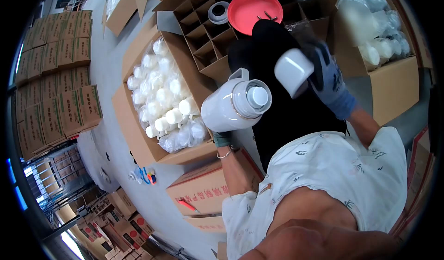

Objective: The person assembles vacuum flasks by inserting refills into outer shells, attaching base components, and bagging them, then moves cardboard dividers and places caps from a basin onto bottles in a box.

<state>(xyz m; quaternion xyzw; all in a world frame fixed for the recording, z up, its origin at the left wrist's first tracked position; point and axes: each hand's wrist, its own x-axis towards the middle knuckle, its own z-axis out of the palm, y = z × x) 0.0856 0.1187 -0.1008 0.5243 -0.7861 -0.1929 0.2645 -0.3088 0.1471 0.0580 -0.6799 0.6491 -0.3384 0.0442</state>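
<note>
A pale grey vacuum flask with a side handle lies tilted in front of me, its light blue stopper facing up and toward the right. My left hand, in a dark green glove, is closed around the flask's lower part; most of its fingers are hidden behind the flask. A pale grey flask cup is gripped in my right hand, which wears a blue-grey glove with dark fingers. Cup and flask are apart, with my dark-trousered legs beneath them.
An open carton holds several bagged white cups. A divided carton carries a red basin and a grey ring-shaped part. More bagged items stand at right. A red cutter lies on a closed box.
</note>
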